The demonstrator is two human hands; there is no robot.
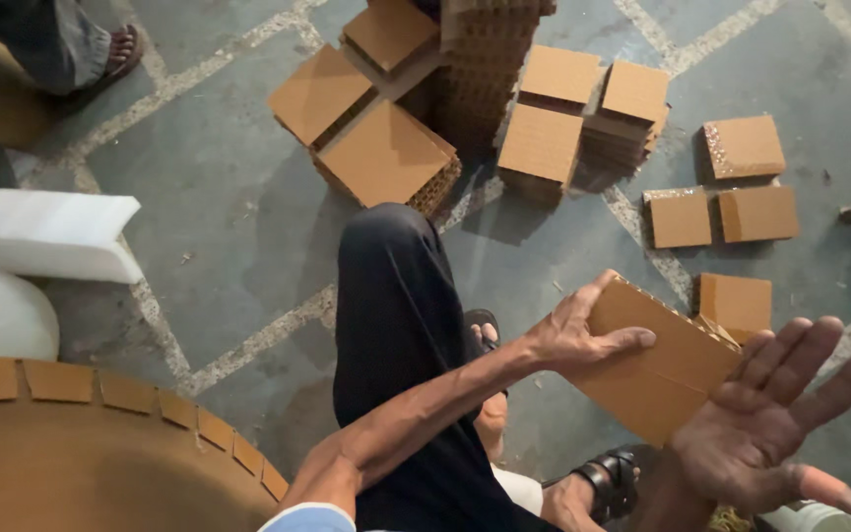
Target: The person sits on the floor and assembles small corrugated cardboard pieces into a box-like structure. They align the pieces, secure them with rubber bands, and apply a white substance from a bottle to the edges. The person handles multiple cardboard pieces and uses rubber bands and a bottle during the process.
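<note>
- Cardboard block (657, 369), brown and honeycombed along its edge, sits in the air above the grey floor (248, 236), between the person's two hands and in front of the dark trouser leg (396, 315).
- Left hand (578, 335) is clamped on its near upper corner, thumb over the top edge and fingers laid across the broad face.
- Right hand (765, 424) is spread flat, palm up, fingers wide, at the block's lower right end; whether it touches, I can't tell.
- It looks light and stiff, yet likely to crush at the open cells; best held by the flat faces.
- Its long axis slopes from upper left down to lower right, broad face tilted up.
- More blocks stand in stacks (386, 158) farther off on the floor.
</note>
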